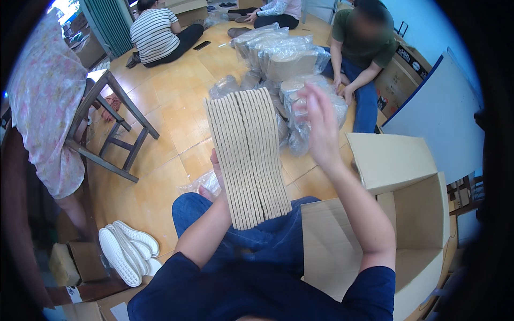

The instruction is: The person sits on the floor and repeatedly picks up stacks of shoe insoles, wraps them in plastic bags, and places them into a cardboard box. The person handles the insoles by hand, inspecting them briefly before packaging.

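A thick stack of beige insoles (249,160), their wavy edges lined up side by side, stands upright in front of me above my lap. My left hand (216,165) holds the stack from its left side and from behind. Most of that hand is hidden by the insoles. To the right of the stack, my right hand (319,120) is raised and apart from it, fingers up and slightly blurred, with nothing seen in them. Past my hands lies a heap of insoles in clear plastic bags (289,59) on the tiled floor.
An open cardboard box (412,214) stands close on my right. White shoe soles (128,251) lie at my left, near a wooden stool (115,128). A person in a dark green shirt (361,48) sits by the bagged heap. Others sit farther back; someone in floral cloth (45,96) is at far left.
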A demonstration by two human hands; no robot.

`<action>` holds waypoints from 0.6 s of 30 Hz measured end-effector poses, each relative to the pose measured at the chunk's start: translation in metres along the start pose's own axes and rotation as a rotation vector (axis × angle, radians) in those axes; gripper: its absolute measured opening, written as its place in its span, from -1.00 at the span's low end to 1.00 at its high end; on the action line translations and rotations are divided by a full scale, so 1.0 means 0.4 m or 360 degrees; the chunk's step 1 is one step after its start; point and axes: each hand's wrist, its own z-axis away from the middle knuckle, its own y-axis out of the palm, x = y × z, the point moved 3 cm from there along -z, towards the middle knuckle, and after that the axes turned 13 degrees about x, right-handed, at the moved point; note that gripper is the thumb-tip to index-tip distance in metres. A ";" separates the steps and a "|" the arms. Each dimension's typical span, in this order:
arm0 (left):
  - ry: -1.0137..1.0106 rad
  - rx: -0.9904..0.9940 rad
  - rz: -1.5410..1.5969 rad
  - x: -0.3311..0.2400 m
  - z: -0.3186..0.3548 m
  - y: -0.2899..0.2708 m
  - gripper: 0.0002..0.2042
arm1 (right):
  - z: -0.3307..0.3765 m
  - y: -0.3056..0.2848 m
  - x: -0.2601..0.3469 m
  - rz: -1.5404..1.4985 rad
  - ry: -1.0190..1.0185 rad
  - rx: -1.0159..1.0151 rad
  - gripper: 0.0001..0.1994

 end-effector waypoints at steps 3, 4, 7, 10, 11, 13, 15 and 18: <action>-0.0070 0.0065 0.0054 0.008 0.002 -0.018 -0.20 | 0.145 0.006 -0.038 0.0019 0.0156 0.0165 -0.52; -0.0098 0.0081 0.0066 0.010 0.006 -0.017 -0.21 | 0.185 0.006 -0.050 0.0013 0.0214 0.0180 -0.50; -0.0153 0.0131 0.0058 0.018 0.014 0.023 -0.22 | 0.256 0.012 -0.060 0.0108 0.0213 0.0227 -0.40; -0.0131 0.0293 -0.0089 0.033 0.039 0.110 -0.19 | 0.273 0.013 -0.043 0.0088 0.0086 0.0267 -0.22; -0.0087 0.0210 -0.0212 0.035 0.042 0.133 -0.20 | 0.272 0.015 -0.036 0.0061 0.0037 0.0298 -0.15; -0.0004 0.0037 -0.0448 0.044 0.049 0.171 -0.20 | 0.272 0.020 -0.022 0.0144 -0.0109 0.0393 -0.04; -0.0134 0.0021 -0.0622 0.070 0.034 0.197 -0.27 | 0.270 0.030 -0.021 -0.0007 -0.0118 0.0491 0.05; -0.0230 -0.0074 -0.1048 0.121 0.008 0.219 -0.23 | 0.266 0.040 -0.041 -0.0267 0.0140 0.0598 0.08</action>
